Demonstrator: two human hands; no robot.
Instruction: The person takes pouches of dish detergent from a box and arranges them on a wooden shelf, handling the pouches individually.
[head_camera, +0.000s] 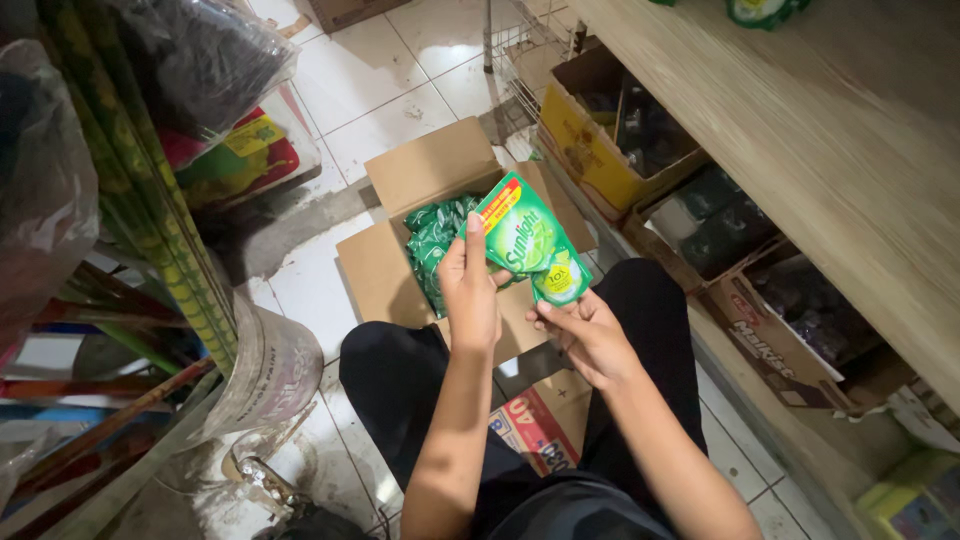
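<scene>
Crouching on the white tiled floor (400, 100), you have an open cardboard box (420, 170) in front of your knees, with a pale wooden shelf (850, 150) to your right and more opened cartons (600, 150) tucked beneath it; bundled poles (150, 220) and a paint bucket (270, 370) crowd your left. Inside the box lies a heap of green sachets (435, 240), soft and glossy. Above it you hold up a green refill pouch (525, 240): your left hand (468, 290) grips its left edge, thumb along the front, while your right hand (590, 340) pinches the bottom corner. It looks light, floppy and liquid-filled, with a slick film that could slide, so hold it by the flat sealed edges, not the bulging middle. Space is tight and cluttered.
</scene>
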